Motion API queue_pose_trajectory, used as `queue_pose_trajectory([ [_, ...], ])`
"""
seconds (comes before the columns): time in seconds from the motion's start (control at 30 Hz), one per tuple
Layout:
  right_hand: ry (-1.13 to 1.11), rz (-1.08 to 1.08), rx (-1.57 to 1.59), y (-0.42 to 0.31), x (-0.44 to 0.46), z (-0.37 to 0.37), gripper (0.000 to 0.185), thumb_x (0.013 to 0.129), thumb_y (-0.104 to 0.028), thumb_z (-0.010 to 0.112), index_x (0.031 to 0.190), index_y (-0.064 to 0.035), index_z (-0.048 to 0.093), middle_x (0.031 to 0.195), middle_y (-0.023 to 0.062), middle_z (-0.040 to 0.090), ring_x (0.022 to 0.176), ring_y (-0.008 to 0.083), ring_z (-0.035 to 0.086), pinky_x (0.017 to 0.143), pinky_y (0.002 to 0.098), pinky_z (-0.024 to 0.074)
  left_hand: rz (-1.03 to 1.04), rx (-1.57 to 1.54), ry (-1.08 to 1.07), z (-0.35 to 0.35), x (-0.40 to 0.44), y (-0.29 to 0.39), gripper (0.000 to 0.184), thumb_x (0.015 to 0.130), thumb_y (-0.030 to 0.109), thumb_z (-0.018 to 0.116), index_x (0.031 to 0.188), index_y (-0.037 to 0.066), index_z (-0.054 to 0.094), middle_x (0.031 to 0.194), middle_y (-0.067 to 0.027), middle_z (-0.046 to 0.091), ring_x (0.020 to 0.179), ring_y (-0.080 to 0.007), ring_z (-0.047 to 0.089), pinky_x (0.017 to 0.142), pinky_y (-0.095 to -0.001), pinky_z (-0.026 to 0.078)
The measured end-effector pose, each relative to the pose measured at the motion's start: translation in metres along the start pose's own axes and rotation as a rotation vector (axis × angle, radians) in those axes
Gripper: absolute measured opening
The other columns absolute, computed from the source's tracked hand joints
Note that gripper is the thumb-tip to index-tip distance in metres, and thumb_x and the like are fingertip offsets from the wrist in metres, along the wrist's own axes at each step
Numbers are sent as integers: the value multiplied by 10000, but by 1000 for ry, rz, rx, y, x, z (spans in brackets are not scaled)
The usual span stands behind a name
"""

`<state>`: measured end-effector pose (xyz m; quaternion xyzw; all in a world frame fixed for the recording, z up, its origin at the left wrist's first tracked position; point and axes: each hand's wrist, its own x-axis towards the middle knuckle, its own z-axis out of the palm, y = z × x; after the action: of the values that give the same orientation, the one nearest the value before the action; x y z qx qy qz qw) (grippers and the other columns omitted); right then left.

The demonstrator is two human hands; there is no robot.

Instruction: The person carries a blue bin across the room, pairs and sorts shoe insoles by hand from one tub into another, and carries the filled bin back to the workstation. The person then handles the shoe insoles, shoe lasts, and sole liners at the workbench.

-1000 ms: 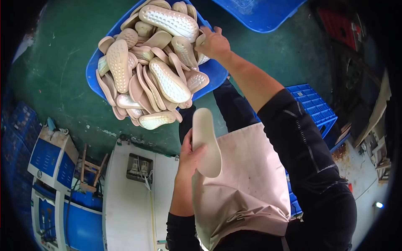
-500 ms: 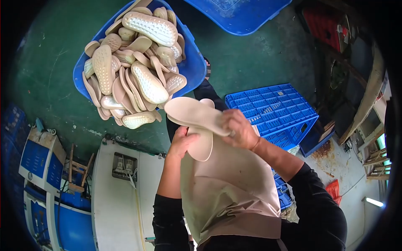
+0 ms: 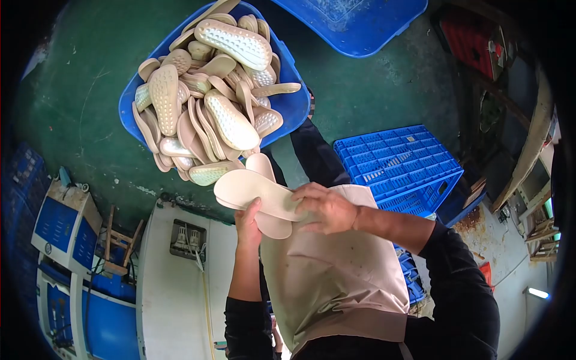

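Observation:
My left hand [image 3: 248, 223] grips beige insoles crossed over each other, its thumb on the top one. The upper insole [image 3: 255, 191] lies sideways, with a second edge visible beneath its rounded end. Under it, another insole [image 3: 275, 227] points up and down. My right hand [image 3: 326, 208] holds the right end of the upper insole, fingers curled over it. Beyond my hands, a blue bin [image 3: 292, 114] is heaped with beige insoles [image 3: 231, 120], several with dimpled, shiny undersides. One insole [image 3: 276, 89] sticks out toward the bin's right side.
A blue plastic crate [image 3: 399, 159] stands on the green floor at the right. Another blue bin [image 3: 354, 27] is at the top. A white surface [image 3: 174, 288] and a blue and white machine [image 3: 66, 225] are at the left. A beige apron [image 3: 336, 270] covers my lap.
My right hand has come from the bin to my left hand, bringing the sideways insole across the one held there. An insole now juts out at the bin's right side.

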<state>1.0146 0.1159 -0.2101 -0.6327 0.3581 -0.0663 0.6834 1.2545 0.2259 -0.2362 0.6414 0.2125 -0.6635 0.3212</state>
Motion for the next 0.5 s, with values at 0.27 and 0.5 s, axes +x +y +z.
queue_pose_trajectory([
  [0.27,644,324,-287,99,218,-77,680,736,-399,823,1190,5,519,1106,238,646,1059,402,621,907,465,507,115,144,3,-11,9,17,441,864,106,695,1258,-56,581,1193,-131,658,1072,-217,650,946,-350,510],
  [0.5,607,710,-380,138,310,-105,851,666,-495,858,1307,-74,490,1205,206,633,1143,365,613,934,440,521,162,79,-20,17,28,41,403,861,62,728,1230,-38,598,1150,-91,671,1027,-158,643,928,-301,498],
])
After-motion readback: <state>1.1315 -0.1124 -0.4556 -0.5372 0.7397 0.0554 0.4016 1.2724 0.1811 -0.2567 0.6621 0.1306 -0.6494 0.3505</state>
